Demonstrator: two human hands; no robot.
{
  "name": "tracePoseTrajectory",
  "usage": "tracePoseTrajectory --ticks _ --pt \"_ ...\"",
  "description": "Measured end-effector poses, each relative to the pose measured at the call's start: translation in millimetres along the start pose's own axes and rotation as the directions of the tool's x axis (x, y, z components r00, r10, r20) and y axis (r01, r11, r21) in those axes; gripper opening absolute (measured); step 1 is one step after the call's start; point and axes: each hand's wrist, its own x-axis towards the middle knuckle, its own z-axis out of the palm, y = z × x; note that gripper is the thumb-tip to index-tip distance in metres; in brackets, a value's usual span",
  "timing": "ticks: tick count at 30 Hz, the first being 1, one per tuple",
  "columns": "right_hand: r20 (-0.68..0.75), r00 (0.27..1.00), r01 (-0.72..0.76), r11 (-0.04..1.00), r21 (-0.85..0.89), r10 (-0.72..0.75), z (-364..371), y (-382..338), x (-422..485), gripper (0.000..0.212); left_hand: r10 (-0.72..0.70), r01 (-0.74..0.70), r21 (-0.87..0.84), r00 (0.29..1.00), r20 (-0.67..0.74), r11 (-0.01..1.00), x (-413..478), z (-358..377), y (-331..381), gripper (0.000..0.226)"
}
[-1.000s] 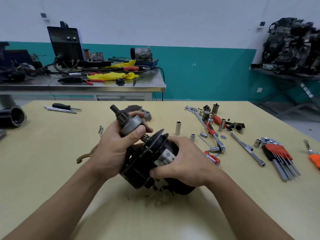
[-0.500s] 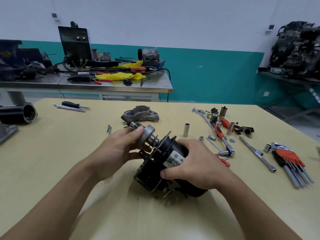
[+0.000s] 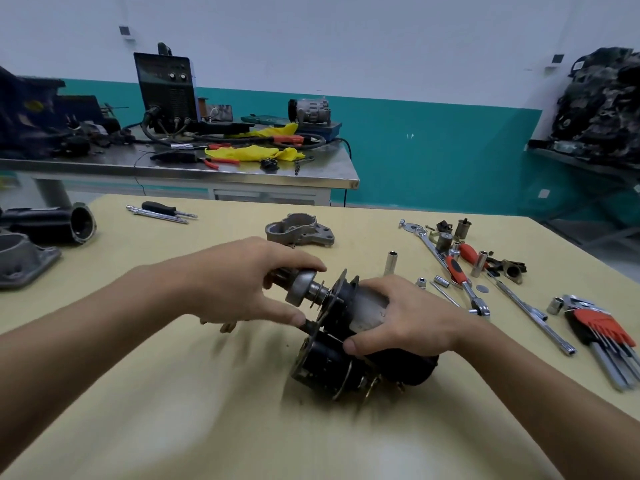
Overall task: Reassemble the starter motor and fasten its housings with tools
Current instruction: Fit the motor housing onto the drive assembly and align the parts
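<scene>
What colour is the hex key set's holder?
Red: the plastic hex key holder, head view.

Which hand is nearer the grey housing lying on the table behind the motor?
Left. The left hand grips the pinion just in front of the grey housing; the right hand holds the motor body farther right.

Starter motor (image 3: pixel 329 362) mid-body behind rt hand (image 3: pixel 408 317); table (image 3: pixel 180 393) foreground blurred
</scene>
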Motion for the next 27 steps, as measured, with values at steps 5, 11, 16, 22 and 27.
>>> tracePoseTrajectory --ticks 5,11,16,22,27 --pt "0.110 0.993 0.032 0.999 -0.009 -0.031 -5 -2 9 0.046 -0.015 0.002 -0.175 0.997 -0.075 0.985 0 9 -5 0.050" --pt "0.089 0.989 0.114 0.993 0.026 -0.116 -6 3 3 0.045 0.063 -0.108 -0.338 0.988 -0.141 0.935 -3 4 1 0.047" --pt "0.020 0.988 0.150 0.988 0.032 -0.151 -5 6 -8 0.047 0.035 -0.125 -0.412 0.975 -0.220 0.902 -6 6 12 0.032" --pt "-0.024 0.989 0.147 0.989 0.020 -0.146 -2 6 -13 0.045 -0.092 0.009 -0.525 0.987 -0.132 0.851 -6 7 14 0.039" --pt "-0.056 0.987 0.146 0.989 -0.040 -0.148 -1 1 -17 0.047 -0.156 0.169 -0.585 0.985 0.073 0.793 -7 -2 19 0.031"
